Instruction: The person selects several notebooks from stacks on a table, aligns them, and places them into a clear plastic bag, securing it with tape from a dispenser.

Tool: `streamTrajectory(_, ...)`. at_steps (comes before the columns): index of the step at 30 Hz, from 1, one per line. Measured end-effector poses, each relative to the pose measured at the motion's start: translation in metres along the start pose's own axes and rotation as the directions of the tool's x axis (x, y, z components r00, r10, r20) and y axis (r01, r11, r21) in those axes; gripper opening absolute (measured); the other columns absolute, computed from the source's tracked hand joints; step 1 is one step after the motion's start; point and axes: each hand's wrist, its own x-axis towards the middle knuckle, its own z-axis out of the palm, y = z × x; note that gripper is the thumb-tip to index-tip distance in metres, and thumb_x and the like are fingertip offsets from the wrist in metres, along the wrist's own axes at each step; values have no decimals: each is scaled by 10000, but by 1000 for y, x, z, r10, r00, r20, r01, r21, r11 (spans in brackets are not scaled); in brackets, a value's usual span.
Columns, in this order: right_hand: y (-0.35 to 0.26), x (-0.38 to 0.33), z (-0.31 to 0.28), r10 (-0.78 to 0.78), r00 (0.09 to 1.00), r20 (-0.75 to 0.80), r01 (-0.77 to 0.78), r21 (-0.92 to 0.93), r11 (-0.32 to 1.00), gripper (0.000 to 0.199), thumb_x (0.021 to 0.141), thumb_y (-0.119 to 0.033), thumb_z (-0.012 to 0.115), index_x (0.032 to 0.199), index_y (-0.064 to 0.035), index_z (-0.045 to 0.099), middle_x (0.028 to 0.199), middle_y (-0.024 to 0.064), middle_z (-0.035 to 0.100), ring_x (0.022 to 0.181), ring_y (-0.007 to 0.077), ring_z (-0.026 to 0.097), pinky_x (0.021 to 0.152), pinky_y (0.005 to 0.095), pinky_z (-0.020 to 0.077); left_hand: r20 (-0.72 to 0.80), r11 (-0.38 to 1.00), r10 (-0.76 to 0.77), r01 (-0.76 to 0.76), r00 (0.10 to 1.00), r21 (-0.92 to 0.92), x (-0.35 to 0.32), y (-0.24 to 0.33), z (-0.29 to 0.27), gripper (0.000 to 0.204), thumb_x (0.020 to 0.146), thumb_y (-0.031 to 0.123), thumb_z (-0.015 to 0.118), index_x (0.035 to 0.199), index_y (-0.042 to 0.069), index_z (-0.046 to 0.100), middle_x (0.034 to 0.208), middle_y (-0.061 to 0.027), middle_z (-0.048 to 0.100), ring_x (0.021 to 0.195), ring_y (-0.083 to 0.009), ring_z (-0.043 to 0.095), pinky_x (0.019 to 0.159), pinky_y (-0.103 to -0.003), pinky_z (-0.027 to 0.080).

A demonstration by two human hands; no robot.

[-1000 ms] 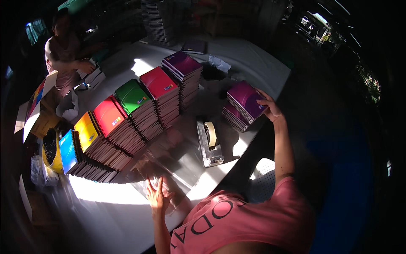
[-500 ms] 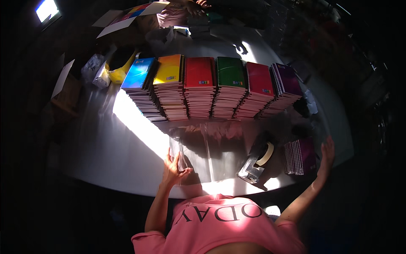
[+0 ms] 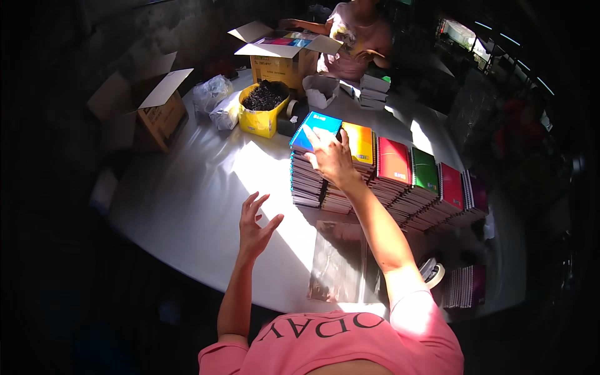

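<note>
- Item located: I identify the blue spiral notebook [image 3: 327, 121] on top of the leftmost notebook stack [image 3: 306, 184], coil along its left edge
- Right hand [image 3: 332, 157]: fingers apart, laid over the near part of the blue cover; I cannot tell whether thumb and fingers pinch it (the back of the hand hides the contact)
- Left hand [image 3: 254, 228]: fingers parted and lightly curled, nothing held, above the table [image 3: 187, 212]
- Governing relation, in my judgement: the cover's long axis runs away from the pink shirt [image 3: 331, 347] and leans right, whereas the right forearm [image 3: 384, 234] points forward and leftward, so the hand meets the cover obliquely from its near right
- Nearer hand: the right, at the notebook; the left is well apart from it
- Notebook position: beneath the right fingers and extending beyond them; forward and to the right of the left hand
- Adjacent items: yellow spiral notebook [image 3: 360, 140] just right of the blue one; clear plastic sheet [image 3: 337, 259] flat on the table, nearer the shirt than the stacks
</note>
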Motion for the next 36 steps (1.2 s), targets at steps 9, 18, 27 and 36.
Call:
streamTrajectory(9,-16,-41,-60,-14,988,-151,152,986,71,211,830,-35,650,1029,35,642,1029,161,632,1019,273,586,910,380,456,703,-346,342,779,624,-523,18,-2,1,971,770,730,483,1461,125,167,1497,-189,153,1314,-389,309,980,-593,363)
streamTrajectory(18,47,-42,-33,404,873,273,-439,77,895,704,728,-126,730,1367,-150,436,1450,101,349,1284,311,386,1088,396,305,654,-499,506,810,561,-309,0,18,-2,919,792,407,550,1482,165,-5,1453,-206,222,1199,-412,438,907,-632,412)
streamTrajectory(27,79,-22,-46,229,915,332,-308,206,929,422,752,-32,567,1170,-75,597,904,269,626,880,382,627,828,392,494,758,-448,88,705,646,-549,-11,-3,20,718,810,490,511,1344,38,351,1340,-145,422,1258,-291,420,1020,-654,263)
streamTrajectory(36,-16,-47,-130,168,891,-423,-140,95,986,179,891,-146,602,988,2,627,862,159,680,683,311,665,566,315,516,778,-490,60,697,626,-523,-6,32,63,632,742,582,614,1177,129,546,1332,-110,462,1339,-319,296,1026,-705,181)
